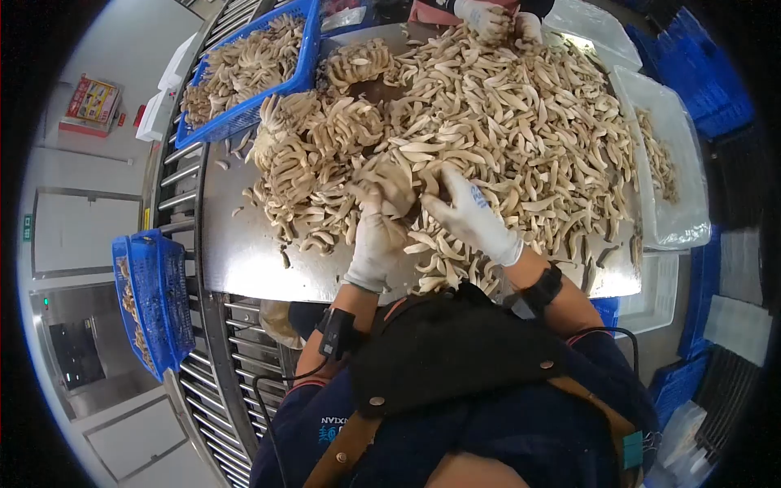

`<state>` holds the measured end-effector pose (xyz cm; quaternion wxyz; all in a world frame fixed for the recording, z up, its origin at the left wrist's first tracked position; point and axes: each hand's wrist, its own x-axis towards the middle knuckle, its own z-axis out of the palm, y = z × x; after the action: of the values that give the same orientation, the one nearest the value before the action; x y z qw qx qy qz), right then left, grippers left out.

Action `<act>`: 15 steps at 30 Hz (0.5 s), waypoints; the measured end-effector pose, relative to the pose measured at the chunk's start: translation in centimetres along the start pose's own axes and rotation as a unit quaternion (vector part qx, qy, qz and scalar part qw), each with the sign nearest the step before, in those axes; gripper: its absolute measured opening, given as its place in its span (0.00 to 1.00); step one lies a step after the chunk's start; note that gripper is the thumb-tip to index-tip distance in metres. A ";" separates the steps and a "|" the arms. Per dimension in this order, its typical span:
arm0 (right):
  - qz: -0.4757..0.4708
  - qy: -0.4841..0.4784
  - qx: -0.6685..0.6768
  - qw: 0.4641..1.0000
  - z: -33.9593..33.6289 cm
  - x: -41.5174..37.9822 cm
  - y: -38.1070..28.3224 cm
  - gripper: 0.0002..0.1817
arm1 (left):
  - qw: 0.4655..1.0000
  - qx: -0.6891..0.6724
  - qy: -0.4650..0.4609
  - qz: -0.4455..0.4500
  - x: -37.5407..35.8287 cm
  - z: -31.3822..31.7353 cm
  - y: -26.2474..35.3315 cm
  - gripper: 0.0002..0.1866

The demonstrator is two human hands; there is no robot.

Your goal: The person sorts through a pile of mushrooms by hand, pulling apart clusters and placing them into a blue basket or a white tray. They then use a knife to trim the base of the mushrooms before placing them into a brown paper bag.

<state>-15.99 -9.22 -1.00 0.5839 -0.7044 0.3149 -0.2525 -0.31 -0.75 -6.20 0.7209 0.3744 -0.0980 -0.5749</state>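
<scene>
My left hand (pixel 377 244), in a white glove, is closed on a mushroom cluster (pixel 389 187) just above the metal table (pixel 244 264). To its right, my gloved right hand (pixel 472 215) is curled, with a pale mushroom (pixel 432 182) seeming to sit between thumb and fingers. Left of my hands lies a heap of uncut mushroom clusters (pixel 305 146), their stems still joined. A wide pile of loose, separate mushrooms (pixel 529 130) covers the middle and right of the table.
A blue basket (pixel 236 119) of clusters stands at the upper left beside a roller conveyor (pixel 181 175). Another blue basket (pixel 167 301) is at the left. A clear-lined tub (pixel 683 195) holds mushrooms on the right. Across the table, another person's gloved hands (pixel 490 23) work at the pile.
</scene>
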 end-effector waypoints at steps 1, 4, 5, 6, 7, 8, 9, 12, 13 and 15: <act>-0.049 0.039 -0.014 0.998 0.5 0.1 -0.8 0.23 | 1.000 0.005 -0.017 -0.009 -0.3 0.4 -0.1 0.29; -0.096 0.026 -0.165 0.981 0.5 0.5 0.1 0.26 | 0.997 -0.029 -0.049 -0.042 -1.0 2.5 0.3 0.28; -0.049 -0.030 -0.157 0.986 -0.3 0.5 -0.7 0.28 | 0.995 -0.071 -0.042 -0.054 -1.2 2.9 0.6 0.28; -0.052 -0.021 -0.103 0.993 -0.5 0.7 -0.3 0.28 | 0.991 -0.114 -0.032 -0.066 -1.3 3.0 0.9 0.28; -0.054 -0.015 -0.050 0.997 -0.5 0.8 0.3 0.28 | 0.985 -0.151 -0.023 -0.082 -0.8 1.8 0.7 0.28; -0.053 -0.010 0.004 0.999 -0.5 0.8 0.2 0.28 | 0.990 -0.119 -0.020 -0.069 -0.9 2.1 0.8 0.28; -0.073 0.025 -0.010 0.997 -0.3 0.5 0.0 0.27 | 0.994 -0.087 -0.018 -0.056 -1.1 2.8 1.1 0.28; -0.066 -0.007 -0.139 0.988 0.2 0.8 -1.1 0.28 | 0.988 0.061 -0.139 0.025 -0.7 1.9 0.6 0.23; -0.090 0.006 -0.128 0.988 0.4 0.9 -0.5 0.27 | 0.971 0.160 -0.158 0.083 -0.6 1.3 0.4 0.21; -0.116 0.050 -0.096 0.987 1.0 0.9 -0.8 0.24 | 0.986 0.100 -0.126 0.045 -1.5 3.3 1.3 0.19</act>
<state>-14.52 -9.17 -0.46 0.4636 -0.7754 0.2831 -0.3219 -1.76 -0.75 -2.60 0.6868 0.3642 -0.2622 -0.5718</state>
